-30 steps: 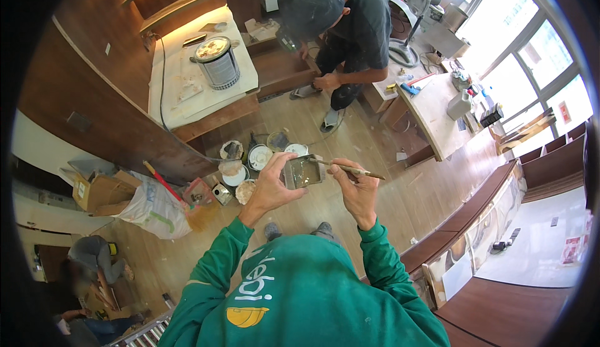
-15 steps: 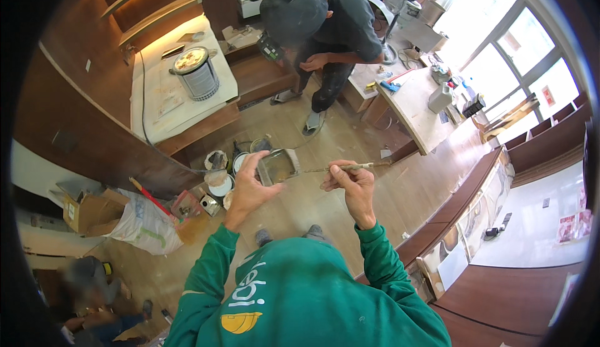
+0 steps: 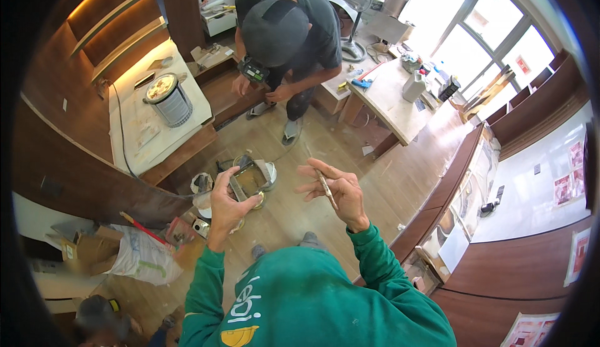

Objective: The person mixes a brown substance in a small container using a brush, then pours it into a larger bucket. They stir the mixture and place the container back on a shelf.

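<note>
The tray [image 3: 250, 179] is held up above the floor [image 3: 375, 188], grasped between the thumb and fingers of the left hand [image 3: 229, 211]. The thin stick [image 3: 327, 189] is held aslant in the right hand [image 3: 345, 194], its other fingers being spread loosely. The tray and the stick are set apart. Pails [image 3: 201, 183] are partly hidden behind the left hand and tray.

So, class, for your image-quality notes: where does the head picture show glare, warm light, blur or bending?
Head view: the window is nearly washed out by glare; the shelves glow warmly; the person at lower left is blurred; straight edges bow near the black rim; the tray in the left hand is reasonably clear.
</note>
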Available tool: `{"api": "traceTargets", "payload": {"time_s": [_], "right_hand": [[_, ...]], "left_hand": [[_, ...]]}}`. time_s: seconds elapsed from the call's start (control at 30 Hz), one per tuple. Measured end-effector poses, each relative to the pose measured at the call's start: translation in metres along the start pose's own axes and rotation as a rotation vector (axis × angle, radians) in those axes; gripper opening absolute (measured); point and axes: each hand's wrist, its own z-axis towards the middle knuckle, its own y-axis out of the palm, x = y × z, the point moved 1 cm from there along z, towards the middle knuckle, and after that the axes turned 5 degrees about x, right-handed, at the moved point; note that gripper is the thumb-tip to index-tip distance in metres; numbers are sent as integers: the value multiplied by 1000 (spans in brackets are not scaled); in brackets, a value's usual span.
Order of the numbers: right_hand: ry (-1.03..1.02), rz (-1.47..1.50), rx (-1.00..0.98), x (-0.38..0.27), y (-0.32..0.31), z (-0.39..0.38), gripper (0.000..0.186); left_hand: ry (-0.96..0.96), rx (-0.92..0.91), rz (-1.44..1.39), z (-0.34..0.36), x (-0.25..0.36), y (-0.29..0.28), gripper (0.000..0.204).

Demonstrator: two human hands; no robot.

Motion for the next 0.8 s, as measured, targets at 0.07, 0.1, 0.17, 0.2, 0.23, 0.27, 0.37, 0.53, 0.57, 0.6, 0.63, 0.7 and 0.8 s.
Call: {"api": "traceTargets", "payload": {"time_s": [0.07, 0.1, 0.17, 0.2, 0.23, 0.27, 0.37, 0.53, 0.57, 0.6, 0.63, 0.7, 0.8], "right_hand": [[23, 72, 18, -1, 3, -1, 45], [-16, -37, 37, 1, -1, 0, 46], [-86, -254, 72, 10, -10, 4, 49], [-107, -241, 130, 12, -11, 5, 49], [-126, -228, 187, 12, -11, 6, 50], [-142, -216, 239, 13, -9, 7, 51], [-180, -214, 302, 9, 3, 6, 53], [-301, -427, 252, 25, 20, 9, 27], [-339, -522, 234, 29, 24, 8, 21], [-377, -616, 217, 31, 26, 7, 14], [-446, -736, 182, 30, 26, 6, 13], [-586, -970, 102, 26, 27, 5, 10], [-335, -1055, -13, 13, 13, -1, 14]], "left_hand": [[5, -5, 13, 0, -2, 2, 74], [7, -8, 19, 0, -3, 2, 74], [121, -7, 138, -1, -6, 3, 74], [174, -5, 199, -1, -7, 2, 75], [177, -19, 210, -2, -6, 2, 75], [177, -26, 223, -4, 0, 4, 75], [222, -48, 293, -4, 2, 7, 76], [233, -121, 253, -10, 18, 18, 74], [243, -139, 250, -10, 21, 20, 75], [289, -125, 287, -10, 23, 20, 77], [298, -115, 286, -10, 24, 19, 77], [315, -91, 288, -9, 26, 16, 76], [283, -85, 286, -10, 21, 13, 76]]}}
